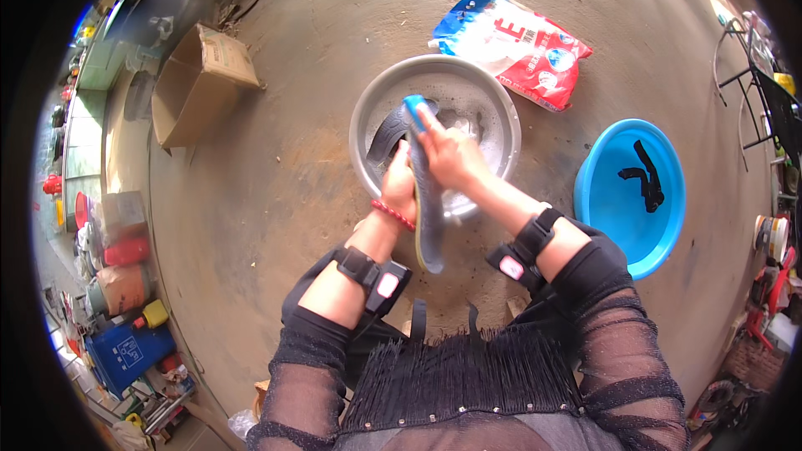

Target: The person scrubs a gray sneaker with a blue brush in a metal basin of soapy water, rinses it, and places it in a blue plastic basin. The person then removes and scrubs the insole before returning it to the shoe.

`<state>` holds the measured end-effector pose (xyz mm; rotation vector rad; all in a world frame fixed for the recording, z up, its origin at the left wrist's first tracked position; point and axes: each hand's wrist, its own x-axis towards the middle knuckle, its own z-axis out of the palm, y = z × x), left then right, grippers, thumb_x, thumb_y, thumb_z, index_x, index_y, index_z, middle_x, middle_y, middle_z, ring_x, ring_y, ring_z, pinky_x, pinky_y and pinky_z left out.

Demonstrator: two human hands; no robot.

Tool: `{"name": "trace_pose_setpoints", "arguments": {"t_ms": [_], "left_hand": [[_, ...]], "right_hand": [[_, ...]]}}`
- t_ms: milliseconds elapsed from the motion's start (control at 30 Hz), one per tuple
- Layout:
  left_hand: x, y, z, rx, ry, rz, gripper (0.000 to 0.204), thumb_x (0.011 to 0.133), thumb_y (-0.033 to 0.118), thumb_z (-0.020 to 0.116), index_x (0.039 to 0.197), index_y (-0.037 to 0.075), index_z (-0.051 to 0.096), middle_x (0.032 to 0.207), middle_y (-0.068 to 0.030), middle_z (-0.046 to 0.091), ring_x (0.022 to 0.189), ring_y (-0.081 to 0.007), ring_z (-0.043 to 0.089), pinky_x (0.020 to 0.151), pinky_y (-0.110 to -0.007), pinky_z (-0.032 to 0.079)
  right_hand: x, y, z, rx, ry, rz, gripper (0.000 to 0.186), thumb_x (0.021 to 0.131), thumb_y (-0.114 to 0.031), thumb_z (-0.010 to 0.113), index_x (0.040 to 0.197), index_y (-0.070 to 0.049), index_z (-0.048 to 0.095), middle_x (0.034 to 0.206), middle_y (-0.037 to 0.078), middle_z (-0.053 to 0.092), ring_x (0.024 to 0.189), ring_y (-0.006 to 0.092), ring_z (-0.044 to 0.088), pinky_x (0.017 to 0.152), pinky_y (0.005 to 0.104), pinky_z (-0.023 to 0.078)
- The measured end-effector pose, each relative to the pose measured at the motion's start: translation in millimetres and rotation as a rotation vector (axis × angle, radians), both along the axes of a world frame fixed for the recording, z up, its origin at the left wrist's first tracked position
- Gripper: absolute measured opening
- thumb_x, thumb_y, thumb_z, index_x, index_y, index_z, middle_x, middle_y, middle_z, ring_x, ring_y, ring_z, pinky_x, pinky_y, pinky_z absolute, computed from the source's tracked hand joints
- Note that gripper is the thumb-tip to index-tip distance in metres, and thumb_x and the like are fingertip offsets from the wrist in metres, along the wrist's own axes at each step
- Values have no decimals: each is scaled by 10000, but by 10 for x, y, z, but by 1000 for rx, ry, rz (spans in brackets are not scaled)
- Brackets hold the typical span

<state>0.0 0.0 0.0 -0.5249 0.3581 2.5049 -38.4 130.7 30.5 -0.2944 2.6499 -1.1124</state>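
A dark grey slipper [428, 213] with a pale yellowish edge is held tilted on its side over a grey metal basin [361, 150]. My left hand [398, 188] is closed around its near side, and its wide black strap [389, 134] hangs toward the basin's left. Against the far end of the sole, my right hand [454, 154] presses a small blue scrubbing piece [414, 103], mostly covered by my fingers and slightly blurred. Cloudy water with some suds [489, 138] shows inside the basin.
A red, white and blue plastic bag [535, 50] lies against the basin's far right. To the right stands a blue tub [589, 200] with black strap-like pieces [647, 179] in it. An open cardboard box [188, 88] sits at far left; cluttered shelves and a blue bin [129, 355] line the left side.
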Motion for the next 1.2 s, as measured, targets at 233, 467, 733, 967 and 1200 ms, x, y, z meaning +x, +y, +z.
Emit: {"name": "trace_pose_setpoints", "arguments": {"t_ms": [233, 467, 733, 967, 1200], "left_hand": [[-177, -223, 91, -256, -30, 34, 650, 991, 555, 205, 1275, 51, 502, 1166, -207, 605, 1045, -341, 606, 952, -499, 475], [-129, -156, 62, -211, 50, -4, 618, 913, 647, 366, 1144, 106, 556, 1026, -91, 635, 969, -243, 626, 865, -397, 523], [-99, -107, 50, -158, 43, 42, 549, 1012, 488, 280, 1261, 56, 512, 1175, -131, 611, 1054, -270, 609, 952, -431, 485], [-165, -313, 4, -198, 17, 110, 543, 1003, 489, 323, 1227, 38, 525, 1150, -163, 619, 1035, -314, 613, 947, -481, 482], [-209, -311, 167, -348, 64, 57, 681, 952, 627, 270, 1234, 59, 521, 1126, -166, 623, 988, -318, 624, 873, -492, 523]], "right_hand": [[409, -109, 119, -108, -76, 126, 548, 949, -303, 472, 1463, -242, 291, 976, 329, 603, 883, 480, 620, 787, 557, 485], [329, -158, 79, -169, 21, -6, 482, 948, -295, 466, 1412, -187, 394, 918, 315, 624, 856, 460, 635, 786, 531, 498], [19, -58, 189, -142, -3, -118, 473, 949, -267, 481, 1407, -179, 401, 806, 270, 642, 775, 431, 646, 693, 517, 504], [235, -117, 435, -86, -156, 61, 493, 943, -237, 503, 1418, -147, 405, 849, 274, 644, 811, 426, 647, 755, 490, 498], [297, -150, 307, -162, -203, 158, 506, 938, -279, 480, 1424, -186, 372, 935, 318, 621, 852, 459, 630, 786, 515, 493]]}}
